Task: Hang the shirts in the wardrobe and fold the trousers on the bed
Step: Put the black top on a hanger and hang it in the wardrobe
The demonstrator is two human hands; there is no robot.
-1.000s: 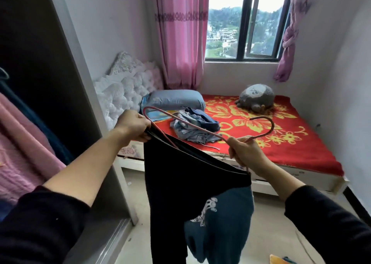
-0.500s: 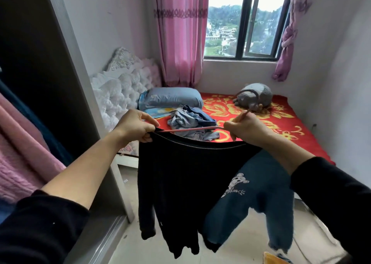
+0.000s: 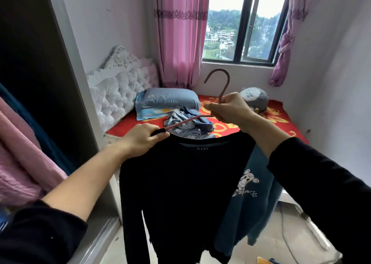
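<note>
1. The wardrobe stands open at the left edge. Pink clothes hang inside and could crowd the spot for the next hanger. The rail itself is out of view.
2. The left hand pinches the shoulder of the black shirt over one arm-end of the hanger. If that pinch slackens before the cloth is seated, the shoulder may slide off.
3. The right hand grips the hanger just below its upright hook. A tilt here could tip the shirt onto the floor.
4. A blue shirt hangs behind the black one, under the right forearm. How it is held is hidden, so it may tangle or drop.
5. On the bed, a heap of clothes lies beside the pillow near the head end. A soft toy sits by the far edge. All of these are well apart from the hands and block nothing.
</note>
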